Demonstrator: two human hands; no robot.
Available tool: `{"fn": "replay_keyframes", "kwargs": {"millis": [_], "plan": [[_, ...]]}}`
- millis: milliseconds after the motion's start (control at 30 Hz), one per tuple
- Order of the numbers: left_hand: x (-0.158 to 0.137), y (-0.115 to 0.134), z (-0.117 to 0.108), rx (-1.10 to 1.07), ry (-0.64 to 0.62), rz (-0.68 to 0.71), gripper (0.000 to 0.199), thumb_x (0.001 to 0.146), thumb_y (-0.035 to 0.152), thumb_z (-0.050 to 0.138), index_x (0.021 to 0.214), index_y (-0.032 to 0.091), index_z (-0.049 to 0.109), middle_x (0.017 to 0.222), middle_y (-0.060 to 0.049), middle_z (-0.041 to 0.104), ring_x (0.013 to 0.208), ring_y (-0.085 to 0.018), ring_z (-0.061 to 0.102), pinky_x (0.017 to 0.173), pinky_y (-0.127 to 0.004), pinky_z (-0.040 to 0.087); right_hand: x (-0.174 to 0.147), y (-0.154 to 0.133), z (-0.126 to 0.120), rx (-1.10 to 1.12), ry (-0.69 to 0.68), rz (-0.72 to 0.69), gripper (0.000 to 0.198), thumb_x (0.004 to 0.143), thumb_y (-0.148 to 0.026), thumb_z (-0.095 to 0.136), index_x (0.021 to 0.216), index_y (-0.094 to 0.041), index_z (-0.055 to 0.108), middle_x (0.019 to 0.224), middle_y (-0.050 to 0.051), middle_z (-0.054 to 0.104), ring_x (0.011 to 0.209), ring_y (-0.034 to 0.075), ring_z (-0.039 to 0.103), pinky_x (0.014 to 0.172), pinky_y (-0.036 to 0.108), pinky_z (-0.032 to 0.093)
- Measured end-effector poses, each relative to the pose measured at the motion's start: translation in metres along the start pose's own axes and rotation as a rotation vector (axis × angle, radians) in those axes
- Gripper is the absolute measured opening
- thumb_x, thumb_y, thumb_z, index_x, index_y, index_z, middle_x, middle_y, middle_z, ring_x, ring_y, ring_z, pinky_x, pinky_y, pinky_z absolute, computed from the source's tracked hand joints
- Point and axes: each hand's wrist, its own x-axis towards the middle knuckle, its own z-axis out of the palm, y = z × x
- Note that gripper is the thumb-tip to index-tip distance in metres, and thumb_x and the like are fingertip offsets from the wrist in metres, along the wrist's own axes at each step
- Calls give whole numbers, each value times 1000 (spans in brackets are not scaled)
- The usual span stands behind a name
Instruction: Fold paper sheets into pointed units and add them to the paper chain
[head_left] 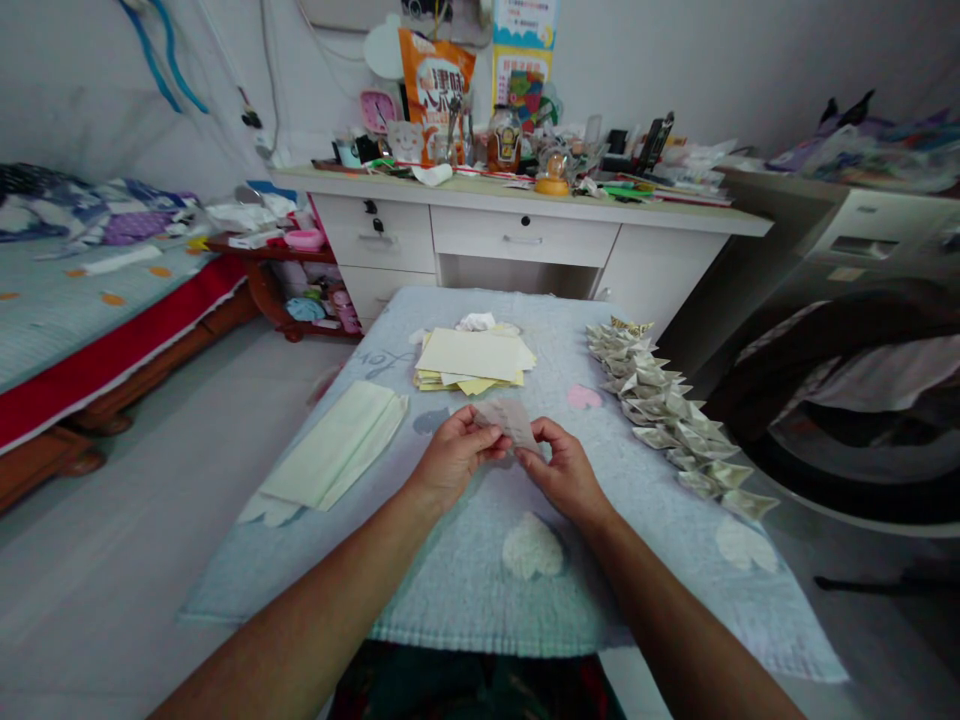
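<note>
Between my two hands is a small greyish piece of paper [511, 420], held just above the cloth-covered table. My left hand [459, 450] pinches its left side, fingers closed. At its right edge, my right hand [564, 468] grips it between thumb and fingers. Beyond my hands lies a stack of cream and yellow paper sheets [474, 354]. To the left rests a pile of pale green folded paper [337, 445]. Along the right side stand rows of several folded paper pieces [660, 400] with pointed ends.
A blue cloth [480, 590] with heart shapes covers the table. Behind it stands a white desk [525, 235] crowded with jars, bags and small items. A washing machine [862, 260] is at the right, a bed [82, 300] at the left.
</note>
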Motion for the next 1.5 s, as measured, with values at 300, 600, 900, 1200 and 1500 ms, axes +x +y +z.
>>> {"fn": "replay_keyframes", "kwargs": {"millis": [300,600,900,1200,1500], "plan": [[-9,12,-18,692,-1,405,29,68,13,65,96,19,61,120,-6,55,100,-18,59,77,-26,48,-2,-1,-7,-688,25,-141,22,67,-6,50,84,-21,55,86,5,55,89,23,45,83,36,32],[-24,4,-45,1240,-181,427,26,68,1,52,84,20,58,103,-3,59,99,-18,57,88,-32,45,-3,-2,-6,-810,-234,-193,27,66,-3,52,85,-20,57,93,6,56,94,24,42,85,37,29],[-27,2,-55,1522,-206,525,15,75,8,60,82,20,64,97,-5,62,100,-22,52,89,-35,41,-4,4,-15,-681,-365,-136,25,67,-6,53,86,-20,59,92,4,58,93,21,44,82,34,30],[-29,4,-60,1634,-193,496,4,78,15,63,79,19,62,83,-3,63,86,-20,53,80,-34,37,-3,6,-29,-634,-382,-116,10,80,-13,58,84,-21,64,93,3,59,94,20,46,82,33,31],[-27,7,-66,1522,-176,451,11,86,25,59,81,21,68,85,-3,65,86,-19,56,82,-34,38,-2,11,-30,-563,-345,-73,11,88,-24,58,82,-20,67,90,4,61,91,19,49,82,34,32]]}}
